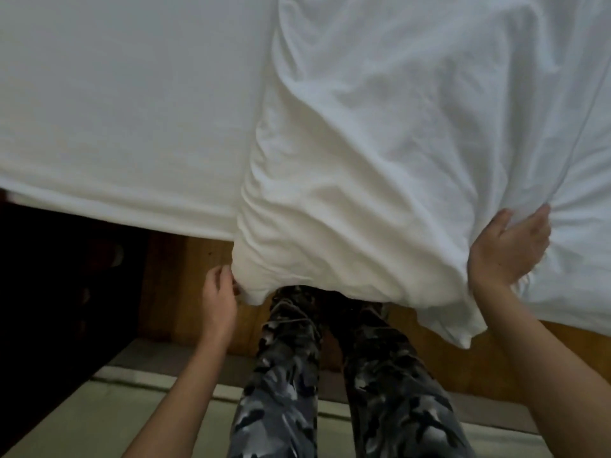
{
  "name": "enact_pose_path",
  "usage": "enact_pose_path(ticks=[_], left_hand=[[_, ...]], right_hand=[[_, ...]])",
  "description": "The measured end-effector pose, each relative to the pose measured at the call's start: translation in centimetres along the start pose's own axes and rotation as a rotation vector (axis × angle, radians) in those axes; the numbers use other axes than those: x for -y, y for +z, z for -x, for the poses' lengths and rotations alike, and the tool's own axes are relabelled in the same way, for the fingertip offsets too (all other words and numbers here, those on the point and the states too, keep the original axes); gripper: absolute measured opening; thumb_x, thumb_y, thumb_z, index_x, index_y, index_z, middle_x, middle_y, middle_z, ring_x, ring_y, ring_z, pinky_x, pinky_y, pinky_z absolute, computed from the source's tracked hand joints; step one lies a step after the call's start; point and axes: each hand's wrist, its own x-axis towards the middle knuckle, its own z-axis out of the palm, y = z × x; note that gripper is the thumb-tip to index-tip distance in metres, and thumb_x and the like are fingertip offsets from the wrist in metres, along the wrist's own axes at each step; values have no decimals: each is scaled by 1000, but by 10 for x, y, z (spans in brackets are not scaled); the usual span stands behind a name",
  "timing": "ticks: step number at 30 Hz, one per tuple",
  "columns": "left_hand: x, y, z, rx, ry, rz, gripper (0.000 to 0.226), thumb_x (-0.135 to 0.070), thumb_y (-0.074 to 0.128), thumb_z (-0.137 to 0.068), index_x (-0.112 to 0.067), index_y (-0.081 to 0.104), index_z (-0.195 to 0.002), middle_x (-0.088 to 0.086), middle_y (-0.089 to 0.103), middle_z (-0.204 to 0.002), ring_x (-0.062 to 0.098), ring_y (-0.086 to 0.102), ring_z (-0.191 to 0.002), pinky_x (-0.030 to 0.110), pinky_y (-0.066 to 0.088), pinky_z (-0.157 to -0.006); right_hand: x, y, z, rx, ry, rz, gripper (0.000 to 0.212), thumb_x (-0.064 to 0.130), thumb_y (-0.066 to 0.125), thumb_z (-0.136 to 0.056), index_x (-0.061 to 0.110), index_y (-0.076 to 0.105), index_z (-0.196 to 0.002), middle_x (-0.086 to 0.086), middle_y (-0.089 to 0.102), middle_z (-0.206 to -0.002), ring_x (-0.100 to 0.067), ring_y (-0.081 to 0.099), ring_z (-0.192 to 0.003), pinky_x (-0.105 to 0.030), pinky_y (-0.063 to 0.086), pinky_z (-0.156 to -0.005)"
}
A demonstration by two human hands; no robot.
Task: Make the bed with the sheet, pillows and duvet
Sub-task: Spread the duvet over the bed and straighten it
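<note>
1. Sheet (132, 110): lies flat across the bed, its edge overhanging the wooden frame (185, 285).
2. Duvet (380, 160): bunched at the bed's near edge.
3. Right hand (510, 247): grips a duvet fold.
4. Left hand (218, 300): pinches the duvet's lower corner.

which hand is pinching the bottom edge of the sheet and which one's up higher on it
The left hand pinches the bunched sheet at its hanging lower edge; the right hand grips it higher, fabric gathering at its fingertips.

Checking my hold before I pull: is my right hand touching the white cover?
Touching. The head view shows the right hand gripping the white cover, fingers curled into bunched fabric, with creases radiating from the fingertips.
</note>
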Motion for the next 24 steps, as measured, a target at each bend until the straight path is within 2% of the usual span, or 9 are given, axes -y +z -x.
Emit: enact_pose_path(ticks=[2, 4, 5, 8, 11, 14, 18, 20, 24], left_hand=[[-3, 4, -3, 59, -173, 105, 31, -36, 41, -103, -19, 58, -122, 0, 59, -118, 19, 56, -103, 36, 49, -84], [-5, 5, -4, 103, -233, 186, 23, -37, 44, -101, -23, 62, -103, 6, 63, -116, 26, 59, -107, 49, 50, -95], [-6, 4, -4, 111, -264, 219, 22, -37, 47, -100, -23, 63, -102, 8, 63, -117, 27, 59, -109, 51, 49, -97], [-10, 1, -6, 151, -473, 392, 38, -38, 57, -95, -15, 60, -125, 6, 65, -121, 26, 61, -111, 47, 50, -97], [-15, 4, -8, 245, -630, 561, 27, -29, 59, -96, -13, 67, -116, 10, 71, -112, 28, 66, -103, 44, 55, -88], [-11, 10, -6, 132, -603, 494, 16, -14, 59, -93, -6, 68, -104, 16, 70, -110, 31, 66, -99, 48, 53, -92], [0, 6, 4, -178, -475, 380, 17, -7, 51, -92, -17, 64, -96, 3, 65, -93, 19, 62, -84, 32, 53, -68], [5, 2, 10, -256, -394, 346, 18, -8, 52, -91, -22, 59, -84, 0, 62, -86, 16, 60, -80, 27, 49, -65], [7, -2, 20, -329, -263, 279, 10, -11, 60, -91, -18, 58, -85, -1, 60, -79, 12, 59, -71, 20, 44, -57]], right_hand=[[4, 1, 4, -2, -16, 8, 62, 36, 27, -99, 5, 17, -152, -19, 20, -157, -31, 20, -144, -39, 11, -117], [15, 1, 14, 15, -103, -1, 61, 37, 27, -100, 8, 15, -153, -20, 12, -159, -31, 13, -147, -39, 5, -118], [23, 2, 22, 38, -183, -14, 61, 38, 26, -101, 9, 15, -153, -21, 10, -159, -32, 10, -147, -41, 4, -118], [53, 6, 54, 144, -473, -46, 62, 39, 23, -101, 5, 16, -152, -24, 11, -158, -35, 9, -147, -44, 5, -119], [87, 14, 91, 234, -685, -71, 58, 33, 26, -99, 4, 25, -149, -25, 17, -156, -37, 13, -146, -45, 8, -118], [109, 17, 125, 269, -806, -114, 56, 29, 36, -98, 2, 32, -147, -25, 22, -154, -38, 20, -144, -46, 12, -118], [121, 18, 152, 304, -856, -149, 55, 30, 38, -98, 2, 34, -145, -25, 25, -154, -37, 22, -144, -47, 15, -118], [120, 17, 159, 310, -859, -142, 54, 31, 41, -98, 3, 38, -144, -26, 26, -153, -38, 23, -143, -47, 16, -118], [116, 16, 164, 297, -865, -119, 53, 29, 44, -97, 2, 41, -142, -27, 28, -151, -39, 26, -142, -48, 18, -117]])
